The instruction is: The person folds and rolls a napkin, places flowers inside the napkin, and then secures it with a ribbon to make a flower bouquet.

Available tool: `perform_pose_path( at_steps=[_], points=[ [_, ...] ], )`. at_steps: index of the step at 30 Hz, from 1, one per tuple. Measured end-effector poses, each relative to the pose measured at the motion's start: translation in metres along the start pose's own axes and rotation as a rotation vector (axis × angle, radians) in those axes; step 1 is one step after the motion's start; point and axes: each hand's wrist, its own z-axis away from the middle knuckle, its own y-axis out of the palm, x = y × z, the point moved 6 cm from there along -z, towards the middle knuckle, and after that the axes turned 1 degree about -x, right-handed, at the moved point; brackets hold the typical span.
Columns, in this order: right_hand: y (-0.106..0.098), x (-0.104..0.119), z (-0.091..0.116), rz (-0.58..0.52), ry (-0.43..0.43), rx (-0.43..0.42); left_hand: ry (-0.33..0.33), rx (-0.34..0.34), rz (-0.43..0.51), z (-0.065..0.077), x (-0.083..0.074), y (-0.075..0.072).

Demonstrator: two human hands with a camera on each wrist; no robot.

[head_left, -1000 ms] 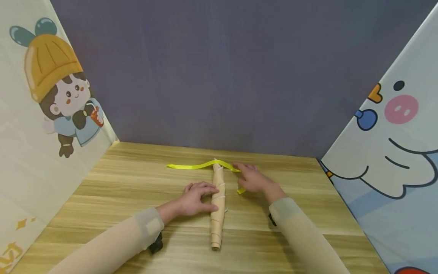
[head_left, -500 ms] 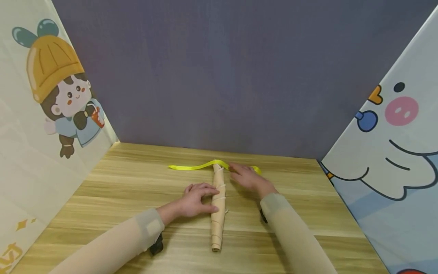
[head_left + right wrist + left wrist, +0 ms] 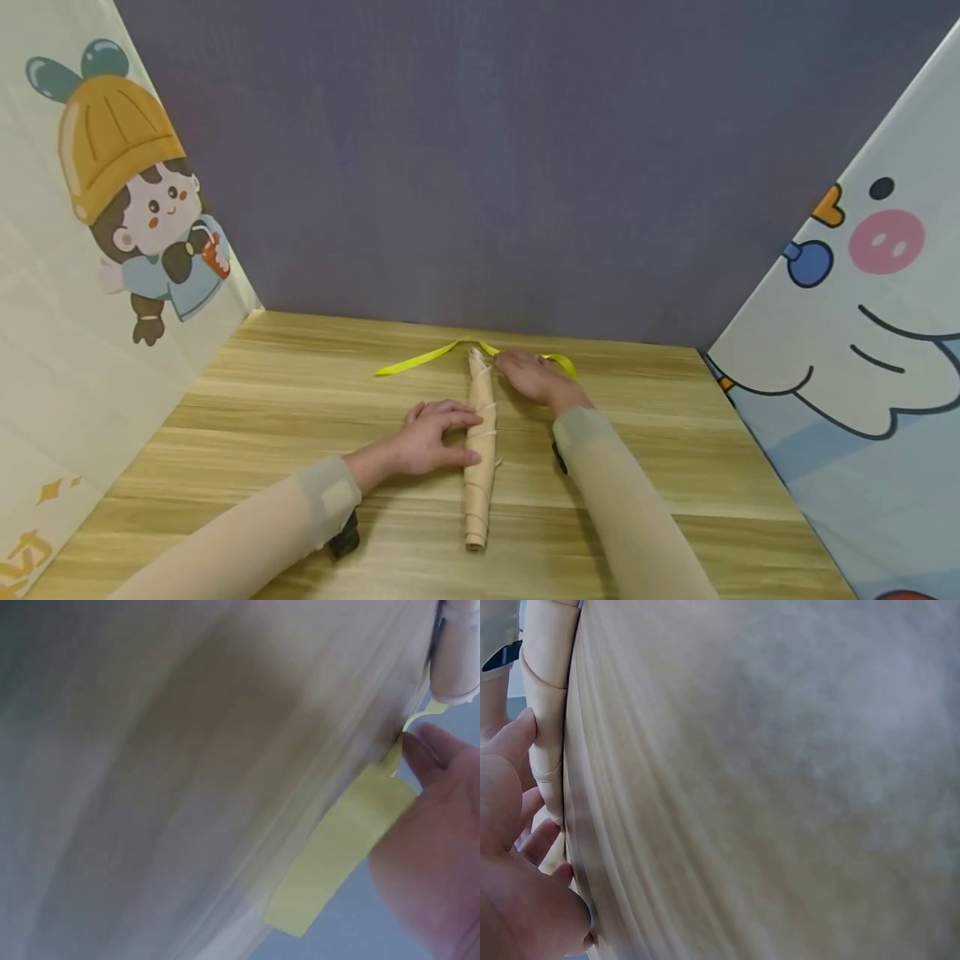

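Note:
A tan rolled bundle (image 3: 477, 492), wound with thin white cord, lies lengthwise on the wooden table in the head view. From its left side my left hand (image 3: 431, 437) rests thumb and fingertips on it, well apart along the roll. Beyond its far end a yellow ribbon (image 3: 412, 364) runs crosswise in a low arch. Right of that end, my right hand (image 3: 534, 379) pinches the ribbon between thumb and fingers. In the right wrist view a flat length of yellow ribbon (image 3: 341, 851) hangs away from the fingertips (image 3: 420, 754). Part of the ribbon is hidden behind the right hand.
A dark grey panel (image 3: 480, 167) stands along the table's far edge. White printed panels rise at the left (image 3: 45, 317) and right (image 3: 900, 350). The wooden tabletop (image 3: 300, 400) spreads around the roll.
My right hand has moved left, closer to the roll's far end. The ribbon has shifted from across the roll's tip to just beyond it, its left end coming nearer. My left hand stays put.

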Motion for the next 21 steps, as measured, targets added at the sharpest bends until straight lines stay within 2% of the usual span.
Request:
perform_pose_path(
  at_steps=[5,12,15,18,21],
  points=[
    [0.000,0.007,-0.001,-0.014,-0.075,0.003,0.005,-0.005,-0.009,-0.002,-0.002,0.002],
    [-0.001,0.009,0.005,-0.012,-0.096,-0.007,-0.025,0.033,-0.035,-0.004,-0.003,0.003],
    [-0.003,0.010,0.007,0.017,-0.098,-0.053,-0.016,0.039,-0.048,-0.003,-0.003,0.003],
    [-0.006,0.018,0.011,0.055,-0.104,-0.106,0.009,0.033,-0.060,-0.002,-0.004,0.003],
    [-0.005,0.035,0.013,0.092,-0.147,-0.099,0.027,0.019,-0.072,-0.002,-0.005,0.002]
  ],
)
